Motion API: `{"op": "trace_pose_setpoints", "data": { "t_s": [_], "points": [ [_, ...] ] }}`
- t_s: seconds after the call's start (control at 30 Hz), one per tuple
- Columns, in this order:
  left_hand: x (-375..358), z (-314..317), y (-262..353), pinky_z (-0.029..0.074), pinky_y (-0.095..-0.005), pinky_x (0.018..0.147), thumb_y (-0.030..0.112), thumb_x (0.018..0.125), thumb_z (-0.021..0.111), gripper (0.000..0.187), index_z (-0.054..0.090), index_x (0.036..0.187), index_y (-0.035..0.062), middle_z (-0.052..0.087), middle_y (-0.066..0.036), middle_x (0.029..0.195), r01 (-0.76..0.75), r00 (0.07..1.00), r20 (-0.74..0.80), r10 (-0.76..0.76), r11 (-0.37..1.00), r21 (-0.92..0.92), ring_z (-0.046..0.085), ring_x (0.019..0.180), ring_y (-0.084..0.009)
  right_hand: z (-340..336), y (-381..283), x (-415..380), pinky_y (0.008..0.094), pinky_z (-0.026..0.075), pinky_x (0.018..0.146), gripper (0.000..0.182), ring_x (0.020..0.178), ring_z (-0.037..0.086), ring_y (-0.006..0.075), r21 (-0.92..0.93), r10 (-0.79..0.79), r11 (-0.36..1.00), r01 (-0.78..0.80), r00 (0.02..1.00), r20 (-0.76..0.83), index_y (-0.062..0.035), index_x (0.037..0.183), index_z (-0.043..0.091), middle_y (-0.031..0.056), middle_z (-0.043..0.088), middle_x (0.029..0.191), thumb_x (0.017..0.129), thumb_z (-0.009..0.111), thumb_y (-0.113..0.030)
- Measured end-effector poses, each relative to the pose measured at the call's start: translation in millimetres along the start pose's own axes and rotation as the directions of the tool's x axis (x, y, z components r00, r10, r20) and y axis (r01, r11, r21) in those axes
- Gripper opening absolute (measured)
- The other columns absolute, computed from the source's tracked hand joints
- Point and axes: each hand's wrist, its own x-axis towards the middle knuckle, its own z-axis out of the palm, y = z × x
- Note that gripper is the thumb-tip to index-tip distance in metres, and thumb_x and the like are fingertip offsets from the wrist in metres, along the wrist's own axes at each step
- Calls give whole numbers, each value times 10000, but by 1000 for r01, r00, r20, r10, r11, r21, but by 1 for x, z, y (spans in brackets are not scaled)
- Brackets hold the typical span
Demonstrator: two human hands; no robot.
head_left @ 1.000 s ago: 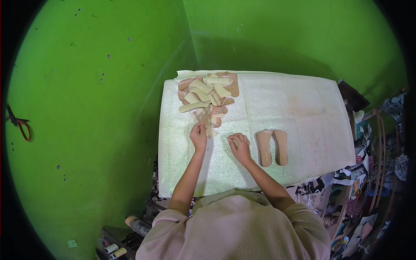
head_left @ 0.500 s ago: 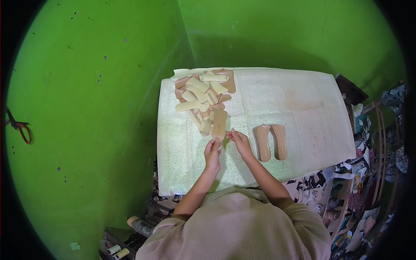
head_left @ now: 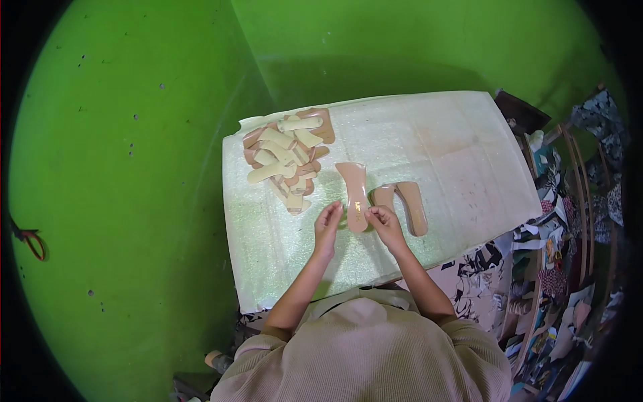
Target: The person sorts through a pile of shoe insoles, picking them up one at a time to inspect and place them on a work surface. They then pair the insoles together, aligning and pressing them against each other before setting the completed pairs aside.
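A glossy tan shoe insole [head_left: 353, 189] with gold lettering near its heel end is held above the table, its narrow end toward me. My right hand [head_left: 387, 226] pinches its right edge by the lettering. Just left of the insole is my left hand [head_left: 327, 226], fingers loosely curled and apart, seemingly not touching it. To the right, a pair of tan insole stacks [head_left: 412, 208] lies side by side, the left one partly covered by my right hand. A jumbled pile of cream and tan insoles [head_left: 278, 157] lies at the far left of the table.
A whitish sheet covers the table [head_left: 455, 154]. Green walls [head_left: 154, 167] stand at the left and behind. Shelving [head_left: 576, 201] with fabric scraps runs along the right, and scissors [head_left: 32, 241] hang on the left wall. A bottle [head_left: 218, 362] is at the lower left.
The insole has gone from my left hand to my right and now shows its glossy tan lettered face. It moved right, away from the pile. The view has turned slightly.
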Motion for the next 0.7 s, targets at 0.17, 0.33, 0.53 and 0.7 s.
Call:
{"op": "trace_pose_setpoints", "data": {
  "t_s": [0.17,0.33,0.53,0.7],
  "points": [
    [36,23,-4,389,-219,733,204,840,617,423,491,1199,20,589,-40,1051,-236,970,103,219,951,200,526,905,-87,-48,5,-18,308,345,885,141,1011,468,194,-362,-193,919,159,979,-60,-48,869,650,88,530,1107,792,652,-166],
    [50,58,-4,425,-225,811,104,844,603,417,446,1214,-5,608,-67,997,-239,948,260,184,951,198,555,904,-93,-91,-17,-45,421,162,1021,138,1228,253,324,-560,-164,826,63,978,-132,-118,853,675,103,458,1251,759,672,-220],
    [72,89,-28,454,-211,721,82,829,610,281,552,1081,-28,628,-52,882,-207,899,427,98,954,216,577,791,-84,-130,-3,-54,454,44,1067,136,1289,171,364,-627,-163,779,11,969,-185,-111,831,667,153,398,1296,762,667,-228],
    [95,105,-46,472,-227,699,76,800,620,253,592,1037,-6,637,-36,831,-341,858,499,119,859,382,580,766,-73,-142,10,-48,579,18,1020,170,1302,103,420,-600,-30,776,-194,939,-342,-127,809,671,144,382,1312,725,687,-274]
  ]
}}
